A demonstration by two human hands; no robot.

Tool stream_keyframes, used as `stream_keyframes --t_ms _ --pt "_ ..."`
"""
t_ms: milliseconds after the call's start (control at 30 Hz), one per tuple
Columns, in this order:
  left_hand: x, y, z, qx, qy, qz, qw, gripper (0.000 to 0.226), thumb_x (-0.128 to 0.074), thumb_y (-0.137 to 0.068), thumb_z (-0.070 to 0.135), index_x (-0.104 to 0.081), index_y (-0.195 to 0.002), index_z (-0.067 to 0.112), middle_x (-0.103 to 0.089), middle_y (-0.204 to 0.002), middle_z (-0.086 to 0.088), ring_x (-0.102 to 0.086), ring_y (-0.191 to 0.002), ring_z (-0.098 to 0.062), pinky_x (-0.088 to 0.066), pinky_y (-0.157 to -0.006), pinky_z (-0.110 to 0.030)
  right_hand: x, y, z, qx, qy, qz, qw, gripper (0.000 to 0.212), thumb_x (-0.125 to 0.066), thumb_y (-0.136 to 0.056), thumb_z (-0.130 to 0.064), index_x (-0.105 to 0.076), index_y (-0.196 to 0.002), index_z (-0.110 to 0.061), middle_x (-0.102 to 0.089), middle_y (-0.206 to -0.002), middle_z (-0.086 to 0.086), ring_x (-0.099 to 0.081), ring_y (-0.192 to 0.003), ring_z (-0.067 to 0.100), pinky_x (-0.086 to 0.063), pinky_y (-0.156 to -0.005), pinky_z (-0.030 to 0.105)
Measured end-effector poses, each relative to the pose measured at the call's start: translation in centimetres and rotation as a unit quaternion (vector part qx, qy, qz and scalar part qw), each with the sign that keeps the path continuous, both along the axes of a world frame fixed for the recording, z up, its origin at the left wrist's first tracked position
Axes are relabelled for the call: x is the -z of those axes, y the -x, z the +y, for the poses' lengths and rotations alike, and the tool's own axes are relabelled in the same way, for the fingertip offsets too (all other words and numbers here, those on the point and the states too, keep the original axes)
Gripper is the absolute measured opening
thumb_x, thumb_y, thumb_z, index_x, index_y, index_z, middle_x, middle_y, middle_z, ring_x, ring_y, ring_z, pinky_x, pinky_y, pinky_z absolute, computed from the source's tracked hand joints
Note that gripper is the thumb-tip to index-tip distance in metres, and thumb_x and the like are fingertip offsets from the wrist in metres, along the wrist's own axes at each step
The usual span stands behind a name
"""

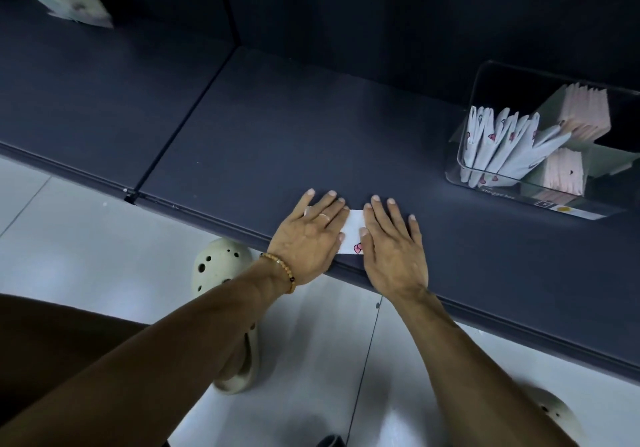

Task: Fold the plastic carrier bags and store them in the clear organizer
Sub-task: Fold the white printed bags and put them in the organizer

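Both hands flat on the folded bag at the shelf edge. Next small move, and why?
Probably pinch the folded bag with the right hand and lift it toward the clear organizer. The bag already looks pressed into a small rectangle under both flat palms, left hand included, and similar folded bags stand in the organizer to the right, on the right hand's side.

A white carrier bag (352, 235) with a pink bow print lies flat near the front edge of the dark shelf (277, 142), folded into a narrow strip. To its right stands the clear organizer (491, 183), holding upright folded white bags (498, 149) and pale pink bags (585, 114).
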State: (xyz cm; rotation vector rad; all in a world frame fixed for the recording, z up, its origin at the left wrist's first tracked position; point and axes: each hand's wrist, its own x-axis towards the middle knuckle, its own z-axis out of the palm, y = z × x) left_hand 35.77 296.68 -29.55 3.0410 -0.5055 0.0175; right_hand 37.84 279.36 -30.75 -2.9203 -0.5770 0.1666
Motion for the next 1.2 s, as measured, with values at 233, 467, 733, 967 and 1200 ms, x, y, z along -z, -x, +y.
stream_keyframes --t_ms 233,467,733,967,1200 --pt "0.4 -1.2 -2.0 0.005 0.142 -0.042 0.989 0.039 -0.064 -0.085 0.008 -0.061 -0.123 0.002 -0.059 -0.129 -0.012 -0.054 -0.122 -0.025 -0.042 -0.105 -0.040 0.2 0.1 -0.1 -0.001 -0.008 -0.021 1.000 0.048 -0.028 -0.103 -0.031 -0.031 -0.149 -0.014 -0.023 -0.158 -0.001 -0.014 -0.147 0.020 -0.009 -0.118 0.044" --pt "1.0 -0.4 3.2 -0.004 0.101 0.032 0.994 0.048 -0.038 -0.101 0.033 -0.033 -0.146 0.017 -0.028 -0.153 0.004 -0.017 -0.143 -0.009 -0.003 -0.116 -0.024 0.0 0.0 -0.1 -0.006 0.015 -0.010 1.000 0.052 -0.022 -0.102 -0.033 -0.026 -0.150 -0.015 -0.018 -0.159 -0.004 -0.009 -0.148 0.019 -0.006 -0.118 0.042" --pt "0.8 1.5 7.4 -0.099 0.079 0.073 0.989 0.051 -0.029 -0.101 0.034 -0.020 -0.150 0.023 -0.015 -0.157 0.010 -0.004 -0.146 -0.009 0.003 -0.117 -0.029 0.4 0.0 0.0 -0.005 0.029 -0.006 1.000 0.054 -0.016 -0.102 -0.035 -0.018 -0.152 -0.017 -0.011 -0.160 -0.006 -0.004 -0.148 0.017 -0.001 -0.118 0.040" --pt "-1.8 -1.5 2.4 -0.128 0.114 0.056 0.984 0.050 -0.053 -0.090 0.037 -0.044 -0.137 0.020 -0.051 -0.130 -0.002 -0.044 -0.116 -0.024 -0.036 -0.095 -0.036 0.6 -0.1 -0.3 -0.005 0.013 -0.010 1.000 0.052 -0.020 -0.102 -0.035 -0.022 -0.151 -0.018 -0.014 -0.160 -0.006 -0.005 -0.148 0.017 0.000 -0.117 0.039" --pt "-3.2 -4.9 1.1 -0.165 0.114 0.276 0.940 0.032 -0.066 -0.084 0.026 -0.057 -0.113 0.018 -0.057 -0.119 -0.004 -0.055 -0.107 -0.022 -0.042 -0.084 -0.028 0.0 -0.4 -0.8 -0.013 -0.062 0.002 0.998 0.048 -0.032 -0.103 -0.029 -0.032 -0.148 -0.014 -0.022 -0.158 -0.003 -0.011 -0.148 0.017 -0.001 -0.117 0.036"
